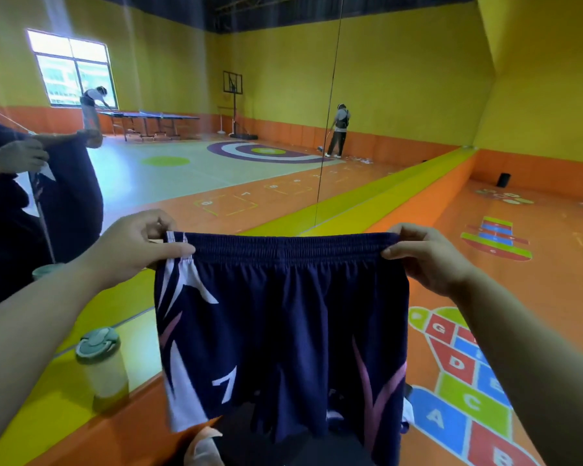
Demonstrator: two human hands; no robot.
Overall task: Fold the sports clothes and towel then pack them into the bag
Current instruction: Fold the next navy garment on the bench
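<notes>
Navy sports shorts [283, 331] with white and pink streaks and a white number 7 hang spread out in front of me. My left hand [138, 247] pinches the left end of the elastic waistband. At the right end of the waistband, my right hand [428, 260] grips it too. The shorts hang flat, legs down. Below them lies something dark [290, 449], mostly hidden, with a pale piece [202, 445] beside it; I cannot tell whether it is the bag.
A water bottle with a green lid [103, 364] stands on the yellow-green padded ledge [91, 311] at my left. A mirror wall behind the ledge reflects me holding the shorts [64, 196]. Two other people [339, 132] work far off near a table-tennis table [155, 121]. Hopscotch markings [465, 381] cover the orange floor.
</notes>
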